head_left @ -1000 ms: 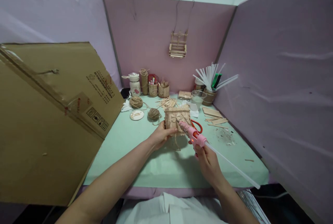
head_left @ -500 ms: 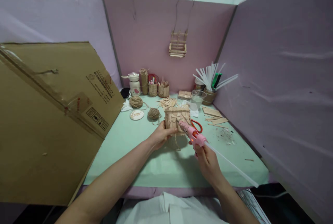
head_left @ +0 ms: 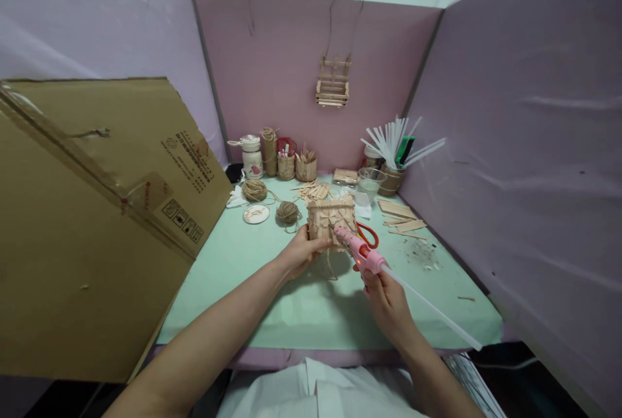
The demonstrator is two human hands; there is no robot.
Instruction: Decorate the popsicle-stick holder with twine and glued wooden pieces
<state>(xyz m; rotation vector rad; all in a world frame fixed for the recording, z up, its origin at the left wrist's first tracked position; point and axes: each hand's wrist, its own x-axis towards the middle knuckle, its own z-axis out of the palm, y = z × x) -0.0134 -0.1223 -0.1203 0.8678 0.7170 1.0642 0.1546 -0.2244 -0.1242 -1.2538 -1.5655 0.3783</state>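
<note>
My left hand (head_left: 300, 253) grips the lower left side of a small box made of wooden craft sticks (head_left: 332, 218), held just above the green table mat (head_left: 253, 295). A loose end of twine hangs below the box. My right hand (head_left: 383, 298) is closed round a pink glue gun (head_left: 360, 252) whose nozzle touches the front of the stick box. A long clear glue stick (head_left: 432, 308) juts from the gun's back toward the lower right.
Red-handled scissors (head_left: 367, 233) lie behind the gun. Twine balls (head_left: 287, 212), a white lid (head_left: 255, 214), cups of sticks (head_left: 305, 168), a clear cup (head_left: 370, 182), a holder of glue sticks (head_left: 392, 152) and loose flat sticks (head_left: 401, 217) stand farther back. A large cardboard sheet (head_left: 87, 223) leans at the left. Purple partitions enclose the table.
</note>
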